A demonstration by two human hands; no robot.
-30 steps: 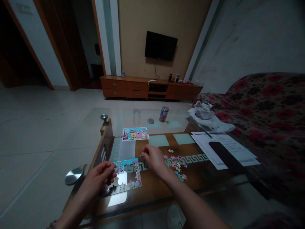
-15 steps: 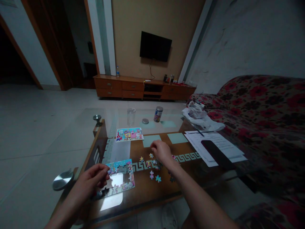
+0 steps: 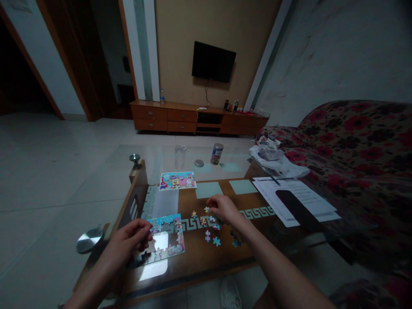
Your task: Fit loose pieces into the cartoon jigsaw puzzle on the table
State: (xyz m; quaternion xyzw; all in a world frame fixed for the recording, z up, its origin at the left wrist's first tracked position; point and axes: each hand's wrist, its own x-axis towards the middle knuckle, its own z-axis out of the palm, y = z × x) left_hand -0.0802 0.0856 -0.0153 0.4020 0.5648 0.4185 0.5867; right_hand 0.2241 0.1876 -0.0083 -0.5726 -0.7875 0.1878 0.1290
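Note:
My left hand (image 3: pixel 130 242) rests with curled fingers at the left edge of a partly built jigsaw puzzle (image 3: pixel 167 238), a border of joined pieces around a gap. My right hand (image 3: pixel 223 209) hangs with its fingertips down among small loose puzzle pieces (image 3: pixel 214 229), touching or nearly touching one. Whether either hand holds a piece is hidden by the fingers. Beyond them lies a cartoon picture card (image 3: pixel 177 181), out of reach of both hands.
The wood-and-glass coffee table (image 3: pixel 206 253) holds a drinking glass (image 3: pixel 180 157), a metal-topped can (image 3: pixel 216 153), and a round lid (image 3: pixel 198 163). Papers (image 3: pixel 296 199) and a plastic bag (image 3: pixel 270 154) lie to the right, beside a floral sofa (image 3: pixel 354 150).
My right hand has moved rightward over the loose pieces, which now lie mostly left of and below it. The head view has turned slightly. My left hand stays at the puzzle.

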